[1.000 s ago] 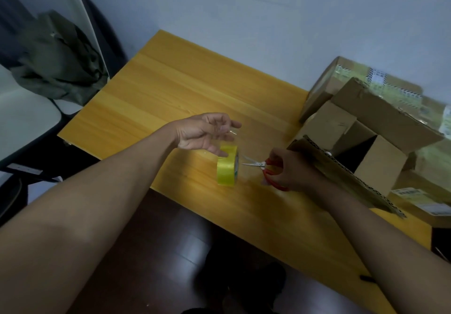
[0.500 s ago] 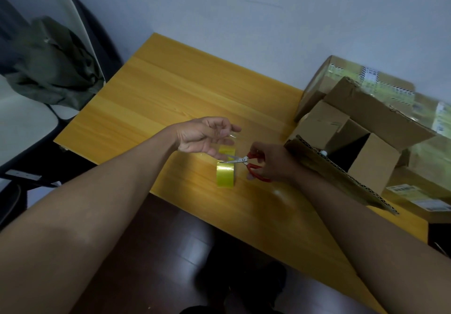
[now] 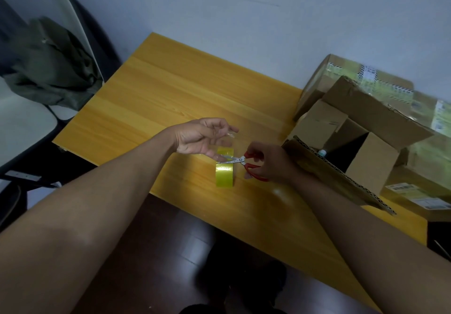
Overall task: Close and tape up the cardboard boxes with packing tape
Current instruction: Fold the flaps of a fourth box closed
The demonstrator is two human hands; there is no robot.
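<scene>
While the yellow tape roll (image 3: 224, 174) stands on edge near the wooden table's (image 3: 156, 108) front edge, the left hand (image 3: 199, 138) pinches a clear strip pulled up from it. Just beside, the right hand (image 3: 268, 164) grips red-handled scissors (image 3: 240, 162), blades across the strip. An open cardboard box (image 3: 361, 143) sits at the right.

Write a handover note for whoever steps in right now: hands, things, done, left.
Left hand pinches the pulled-out strip of clear tape above the roll.
Right hand grips the red scissors, blades at the strip.
Tape roll stands on edge on the table, near its front edge.
Open box sits to the right, flaps up, other boxes behind it.
Done: strip pulled out.
Left: cut it, close the flaps, tape the box.
</scene>
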